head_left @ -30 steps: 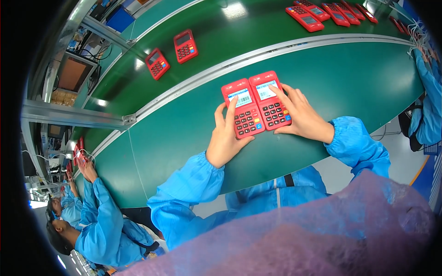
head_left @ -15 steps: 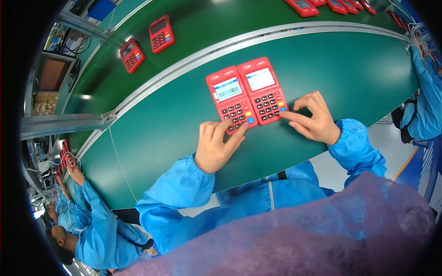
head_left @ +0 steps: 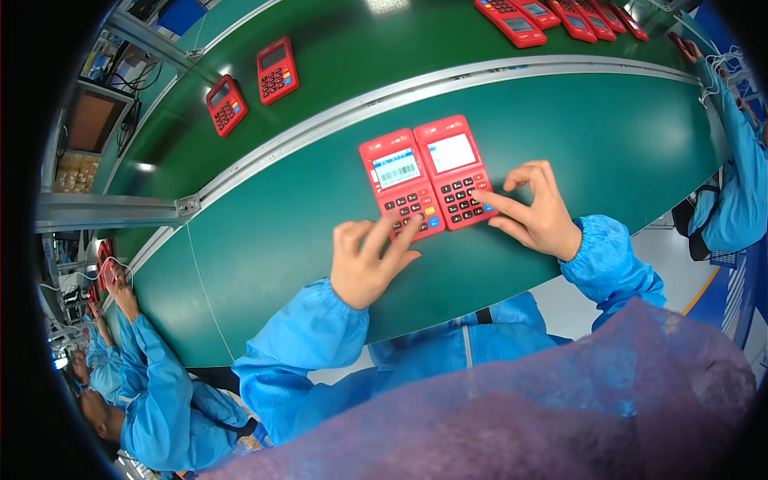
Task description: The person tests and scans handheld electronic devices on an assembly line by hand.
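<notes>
Two red handheld card terminals stand side by side on the green tabletop: the left terminal (head_left: 398, 169) shows a barcode-like pattern on its lit screen, while the right terminal (head_left: 453, 154) has a mostly white screen. My left hand (head_left: 362, 260) is open, its spread fingertips over the lower keypad of the left terminal, hiding some keys; contact cannot be made out. From the right, my right hand (head_left: 538, 210) reaches in with fingers apart. Its index fingertip lies over the right-hand keys of the right terminal, and the thumb is just off that terminal's lower right edge.
Beyond a metal rail (head_left: 352, 110), a darker green surface carries two red terminals (head_left: 277, 72) at left and several more (head_left: 513, 22) at far right. A metal bracket (head_left: 120, 210) juts in from the left. Co-workers in blue sit at left (head_left: 160, 424) and right (head_left: 736, 184).
My right index finger has moved from the blue key up and left across the keypad. My left fingers have lifted or shifted slightly. The view has shifted a little; both terminals keep their places.
</notes>
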Demonstrator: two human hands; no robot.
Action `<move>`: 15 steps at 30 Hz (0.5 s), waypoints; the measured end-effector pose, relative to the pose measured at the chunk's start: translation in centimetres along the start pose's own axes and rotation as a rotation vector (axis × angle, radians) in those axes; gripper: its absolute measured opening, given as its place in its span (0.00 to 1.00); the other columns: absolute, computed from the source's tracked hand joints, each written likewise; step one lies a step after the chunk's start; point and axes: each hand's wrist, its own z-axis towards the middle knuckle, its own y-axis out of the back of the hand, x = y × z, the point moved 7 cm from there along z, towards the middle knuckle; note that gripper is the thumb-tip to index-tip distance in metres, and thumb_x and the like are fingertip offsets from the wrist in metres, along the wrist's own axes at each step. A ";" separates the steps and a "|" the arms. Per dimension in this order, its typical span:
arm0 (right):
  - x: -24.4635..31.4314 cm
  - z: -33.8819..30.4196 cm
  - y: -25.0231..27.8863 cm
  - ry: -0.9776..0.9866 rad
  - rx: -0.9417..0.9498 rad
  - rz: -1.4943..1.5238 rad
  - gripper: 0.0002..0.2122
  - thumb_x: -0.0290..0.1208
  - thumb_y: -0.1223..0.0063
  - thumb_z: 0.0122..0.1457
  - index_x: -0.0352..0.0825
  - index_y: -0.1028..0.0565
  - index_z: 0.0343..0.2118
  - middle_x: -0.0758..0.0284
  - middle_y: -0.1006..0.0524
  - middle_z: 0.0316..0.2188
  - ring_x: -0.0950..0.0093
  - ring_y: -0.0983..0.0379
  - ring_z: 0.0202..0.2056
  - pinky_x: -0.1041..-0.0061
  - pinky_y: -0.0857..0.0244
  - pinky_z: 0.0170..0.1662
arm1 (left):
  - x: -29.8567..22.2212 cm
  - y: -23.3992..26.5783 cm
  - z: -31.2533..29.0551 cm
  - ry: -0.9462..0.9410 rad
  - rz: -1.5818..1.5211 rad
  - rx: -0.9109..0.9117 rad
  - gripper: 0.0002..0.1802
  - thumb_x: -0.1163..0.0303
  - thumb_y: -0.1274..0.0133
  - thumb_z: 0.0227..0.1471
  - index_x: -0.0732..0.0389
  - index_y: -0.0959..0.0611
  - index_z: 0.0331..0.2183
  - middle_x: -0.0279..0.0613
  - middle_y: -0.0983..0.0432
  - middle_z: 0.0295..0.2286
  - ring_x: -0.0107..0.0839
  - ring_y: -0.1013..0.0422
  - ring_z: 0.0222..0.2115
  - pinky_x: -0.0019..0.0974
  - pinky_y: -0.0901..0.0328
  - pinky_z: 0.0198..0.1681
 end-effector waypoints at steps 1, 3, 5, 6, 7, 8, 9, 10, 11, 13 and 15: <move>0.1 0.8 -0.2 -0.002 0.021 -0.018 0.22 0.36 0.40 0.45 0.46 0.26 0.46 0.64 0.37 0.34 0.65 0.41 0.40 0.66 0.39 0.43 | 0.7 0.3 -0.3 0.040 0.062 -0.008 0.32 0.56 0.37 0.34 0.52 0.23 0.45 0.38 0.38 0.43 0.36 0.42 0.38 0.38 0.42 0.39; 0.0 2.0 -1.2 0.024 0.038 0.001 0.22 0.37 0.40 0.45 0.46 0.26 0.46 0.64 0.37 0.34 0.65 0.41 0.40 0.66 0.39 0.43 | 1.5 0.2 -0.5 0.090 0.100 -0.024 0.34 0.52 0.38 0.33 0.52 0.23 0.46 0.39 0.38 0.43 0.37 0.42 0.38 0.39 0.42 0.40; 0.3 2.4 -2.1 0.064 0.067 0.015 0.22 0.38 0.40 0.45 0.45 0.26 0.46 0.63 0.37 0.35 0.65 0.41 0.40 0.66 0.39 0.43 | 2.2 -0.3 -1.0 0.129 0.124 0.005 0.36 0.48 0.39 0.32 0.52 0.24 0.46 0.39 0.39 0.43 0.37 0.42 0.38 0.41 0.43 0.41; 0.2 2.5 -2.2 0.071 0.070 0.022 0.22 0.38 0.40 0.45 0.45 0.26 0.46 0.63 0.37 0.35 0.65 0.41 0.40 0.66 0.39 0.43 | 2.3 -0.6 -0.9 0.122 0.140 0.014 0.35 0.47 0.39 0.32 0.53 0.23 0.44 0.39 0.38 0.42 0.37 0.41 0.38 0.43 0.43 0.41; 0.2 2.5 -2.2 0.084 0.069 -0.019 0.21 0.38 0.40 0.45 0.44 0.26 0.45 0.63 0.37 0.36 0.65 0.41 0.40 0.66 0.39 0.43 | 2.4 -0.7 -0.8 0.131 0.145 0.018 0.35 0.47 0.39 0.32 0.53 0.23 0.44 0.39 0.38 0.42 0.37 0.41 0.38 0.43 0.43 0.41; 0.3 2.6 -2.3 0.097 0.068 -0.061 0.21 0.38 0.40 0.45 0.44 0.26 0.45 0.63 0.37 0.36 0.65 0.41 0.40 0.66 0.40 0.43 | 2.3 -0.8 -0.7 0.103 0.147 0.029 0.35 0.47 0.39 0.32 0.54 0.23 0.44 0.38 0.38 0.42 0.36 0.41 0.38 0.43 0.43 0.41; 0.4 2.5 -2.5 0.097 0.072 -0.054 0.21 0.38 0.40 0.45 0.44 0.26 0.45 0.63 0.37 0.36 0.65 0.41 0.40 0.66 0.40 0.43 | 2.1 -0.8 -0.5 0.072 0.144 0.042 0.34 0.47 0.40 0.33 0.55 0.22 0.43 0.38 0.37 0.42 0.36 0.41 0.38 0.43 0.43 0.41; 0.3 2.4 -2.8 0.079 0.090 -0.059 0.20 0.37 0.40 0.45 0.43 0.26 0.45 0.63 0.36 0.36 0.65 0.40 0.40 0.66 0.40 0.43 | 2.2 -0.8 -0.3 0.065 0.131 0.052 0.33 0.47 0.40 0.33 0.56 0.22 0.42 0.38 0.36 0.41 0.35 0.41 0.37 0.42 0.43 0.41; 0.2 2.3 -2.9 0.059 0.109 -0.066 0.20 0.36 0.40 0.45 0.43 0.26 0.44 0.64 0.36 0.35 0.65 0.40 0.40 0.66 0.40 0.43 | 2.1 -0.7 -0.4 0.068 0.129 0.057 0.33 0.47 0.40 0.33 0.56 0.22 0.42 0.38 0.36 0.41 0.35 0.41 0.37 0.42 0.43 0.41; 0.1 2.7 -2.6 0.072 0.076 -0.053 0.18 0.36 0.41 0.46 0.42 0.25 0.43 0.64 0.36 0.35 0.66 0.40 0.40 0.67 0.41 0.42 | 2.1 -0.6 -0.1 0.067 0.156 0.035 0.32 0.48 0.40 0.34 0.54 0.22 0.43 0.37 0.36 0.42 0.35 0.41 0.37 0.42 0.43 0.41; 0.1 2.7 -2.0 0.083 0.043 -0.042 0.16 0.35 0.41 0.47 0.41 0.25 0.41 0.65 0.35 0.34 0.67 0.40 0.40 0.68 0.42 0.41 | 1.9 -0.5 -0.2 0.073 0.139 0.032 0.32 0.49 0.40 0.35 0.53 0.22 0.43 0.37 0.36 0.42 0.35 0.41 0.37 0.42 0.43 0.40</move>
